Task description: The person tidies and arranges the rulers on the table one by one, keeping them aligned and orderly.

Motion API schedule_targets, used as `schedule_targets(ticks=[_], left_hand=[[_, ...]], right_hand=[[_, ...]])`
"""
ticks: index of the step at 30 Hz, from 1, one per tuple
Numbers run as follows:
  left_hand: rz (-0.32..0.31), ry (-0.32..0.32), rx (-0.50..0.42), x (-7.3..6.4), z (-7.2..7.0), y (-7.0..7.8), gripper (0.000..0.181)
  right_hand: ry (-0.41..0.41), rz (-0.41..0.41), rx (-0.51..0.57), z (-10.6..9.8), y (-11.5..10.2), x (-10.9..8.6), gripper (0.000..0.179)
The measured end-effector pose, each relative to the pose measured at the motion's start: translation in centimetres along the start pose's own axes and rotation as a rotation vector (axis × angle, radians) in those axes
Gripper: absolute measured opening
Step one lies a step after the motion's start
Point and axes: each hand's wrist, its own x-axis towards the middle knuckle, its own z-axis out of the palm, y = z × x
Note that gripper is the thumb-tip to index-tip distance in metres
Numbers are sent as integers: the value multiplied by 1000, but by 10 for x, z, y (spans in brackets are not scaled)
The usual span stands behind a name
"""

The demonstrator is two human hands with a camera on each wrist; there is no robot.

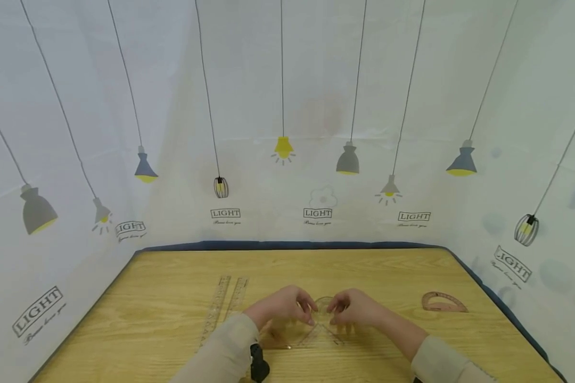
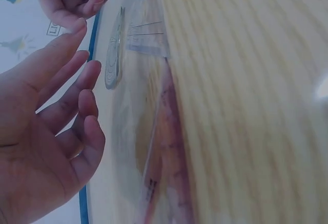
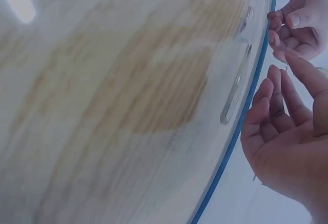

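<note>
Clear plastic half-round protractor [image 1: 323,303] is laid flat on the yellow wood-grained table [image 1: 354,367], curved edge turned away, long axis left to right. Above a clear triangular set square [image 1: 319,336], left hand [image 1: 289,306] and right hand [image 1: 353,309] are held loosely curved, fingers parted, nothing gripped.

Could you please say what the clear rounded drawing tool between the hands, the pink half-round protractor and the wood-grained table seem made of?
Clear rounded drawing tool: probably glossy plastic, being transparent with pale glints. Pink protractor: likely tinted plastic, seemingly translucent; finish unclear. Wood-grained table: smooth wood or perhaps laminate, given its streaky grain and glare.
</note>
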Motion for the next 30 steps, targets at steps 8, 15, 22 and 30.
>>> schedule_targets(ticks=[8, 15, 22, 30], left_hand=[[39, 61, 17, 10, -4, 2, 26], [99, 51, 85, 26, -8, -11, 31], [142, 36, 215, 39, -11, -23, 36], [149, 12, 270, 46, -11, -27, 43]], right_hand=[[-4, -27, 42, -13, 7, 3, 26], [-17, -51, 111, -27, 21, 4, 30], [-11, -60, 109, -37, 34, 8, 30], [-16, -52, 25, -47, 48, 13, 34]])
